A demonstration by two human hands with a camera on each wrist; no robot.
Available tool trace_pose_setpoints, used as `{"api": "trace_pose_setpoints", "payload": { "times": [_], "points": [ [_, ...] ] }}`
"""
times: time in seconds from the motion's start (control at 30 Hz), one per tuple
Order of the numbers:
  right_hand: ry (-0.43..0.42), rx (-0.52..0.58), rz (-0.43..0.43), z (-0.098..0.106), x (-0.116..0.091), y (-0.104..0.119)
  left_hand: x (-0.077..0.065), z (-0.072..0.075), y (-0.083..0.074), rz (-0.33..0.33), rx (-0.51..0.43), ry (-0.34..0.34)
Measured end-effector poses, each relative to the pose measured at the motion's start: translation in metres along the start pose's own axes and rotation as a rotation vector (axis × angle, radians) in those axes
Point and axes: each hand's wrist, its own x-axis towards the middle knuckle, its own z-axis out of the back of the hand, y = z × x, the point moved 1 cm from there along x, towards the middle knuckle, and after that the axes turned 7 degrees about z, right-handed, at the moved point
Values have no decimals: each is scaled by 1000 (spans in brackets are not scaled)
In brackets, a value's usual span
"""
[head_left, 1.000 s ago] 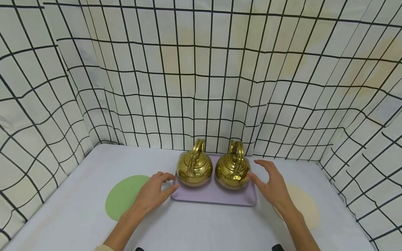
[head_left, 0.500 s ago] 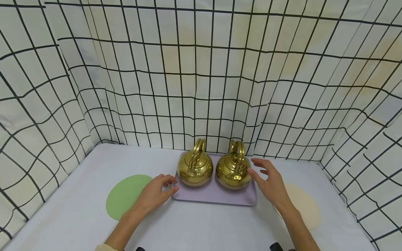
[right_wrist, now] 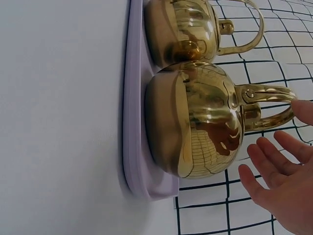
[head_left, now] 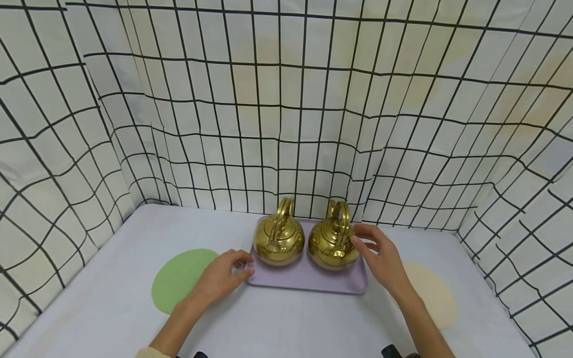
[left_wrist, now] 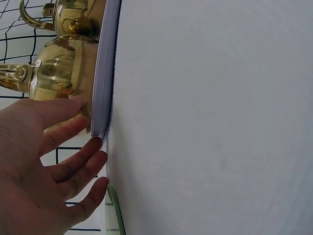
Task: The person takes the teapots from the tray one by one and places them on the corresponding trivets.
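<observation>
The right hand creeps nearer the right gold pot on the purple tray — it looks in easy reach now. The left hand stays by the tray, both hands' fingers apart.

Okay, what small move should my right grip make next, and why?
Probably curl the right grip around the handle of the right-hand kettle: the grip holds nothing, and its thumb appears close to that handle, though contact is unclear.

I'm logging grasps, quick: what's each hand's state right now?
Left hand: open, holding nothing, by the purple tray.
Right hand: open, holding nothing, by the right kettle.
</observation>
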Motion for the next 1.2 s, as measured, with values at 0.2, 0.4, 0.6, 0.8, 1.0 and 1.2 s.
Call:
{"api": "trace_pose_setpoints", "payload": {
  "times": [0.2,0.4,0.6,0.8,1.0,1.2],
  "points": [
    [-1,3,6,-3,3,2,0,-1,1,-19,16,9],
    [-4,18,28,-6,5,3,1,-1,3,-32,38,15],
    [6,23,18,-8,6,5,0,0,3,-36,48,20],
    [13,26,16,-9,8,8,-1,1,3,-36,47,20],
    [16,48,-5,-11,9,11,-2,1,5,-36,39,28],
    [15,94,-17,-14,9,11,-3,-1,7,-32,27,27]
  ]
}}
